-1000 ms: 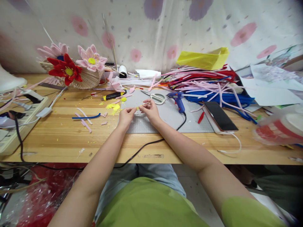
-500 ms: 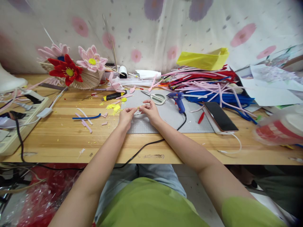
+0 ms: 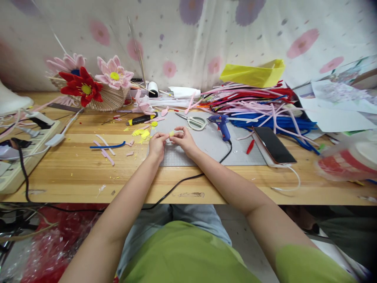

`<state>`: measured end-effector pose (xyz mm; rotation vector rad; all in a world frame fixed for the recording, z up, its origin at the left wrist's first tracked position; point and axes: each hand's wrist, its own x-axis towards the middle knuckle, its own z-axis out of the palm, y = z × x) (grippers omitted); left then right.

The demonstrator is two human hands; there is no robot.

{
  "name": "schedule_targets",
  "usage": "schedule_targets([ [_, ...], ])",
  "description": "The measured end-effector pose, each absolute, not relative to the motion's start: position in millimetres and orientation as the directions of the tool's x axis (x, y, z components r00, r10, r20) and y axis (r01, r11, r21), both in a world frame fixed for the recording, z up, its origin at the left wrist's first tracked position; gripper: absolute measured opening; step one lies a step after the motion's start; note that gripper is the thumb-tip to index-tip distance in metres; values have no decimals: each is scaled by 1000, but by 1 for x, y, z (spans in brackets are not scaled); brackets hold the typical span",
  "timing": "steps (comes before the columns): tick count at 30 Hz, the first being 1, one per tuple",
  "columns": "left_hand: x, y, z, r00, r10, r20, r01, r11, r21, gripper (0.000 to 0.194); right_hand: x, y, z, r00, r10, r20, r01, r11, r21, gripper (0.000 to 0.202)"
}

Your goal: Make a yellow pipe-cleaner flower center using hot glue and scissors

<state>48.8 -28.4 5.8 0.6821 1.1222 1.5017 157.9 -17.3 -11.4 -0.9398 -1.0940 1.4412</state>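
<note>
The left hand (image 3: 157, 146) and right hand (image 3: 185, 140) pinch a yellow piece (image 3: 171, 134) between nearly closed fingertips over the mat (image 3: 241, 155); it seems unfinished, attached to no flower. The red flower (image 3: 77, 88) and pink flower (image 3: 125, 77) already have yellow centres (image 3: 86, 90).

smooth wood counter (image 3: 88, 177), rough in patches near its front edge; blue plastic gun (image 3: 222, 125); glossy phone (image 3: 275, 144); fuzzy red flower (image 3: 80, 84); yellow piece (image 3: 171, 134), finish unclear.
</note>
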Motion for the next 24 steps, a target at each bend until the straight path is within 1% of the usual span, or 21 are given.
schedule_targets([
  [4,49,-28,3,-225,967,-121,-358,33,933,19,161,-15,-13,-114,993,4,-275,-28,-961,50],
  [8,47,-28,3,-183,973,-139,-331,72,941,20,164,-14,-13,-104,994,15,-265,-13,-964,48],
  [12,45,-29,1,-203,971,-130,-250,76,965,19,165,-14,-11,-102,995,21,-231,-3,-973,48],
  [17,45,-31,2,-241,963,-117,-170,77,983,21,168,-12,-9,-11,996,85,-195,81,-978,41],
  [21,45,-31,3,-254,963,-91,-159,51,986,21,168,-11,-12,-2,989,149,-188,146,-971,41],
  [24,44,-30,2,-259,960,-105,-175,60,983,20,167,-12,-12,-16,985,169,-197,162,-967,43],
])
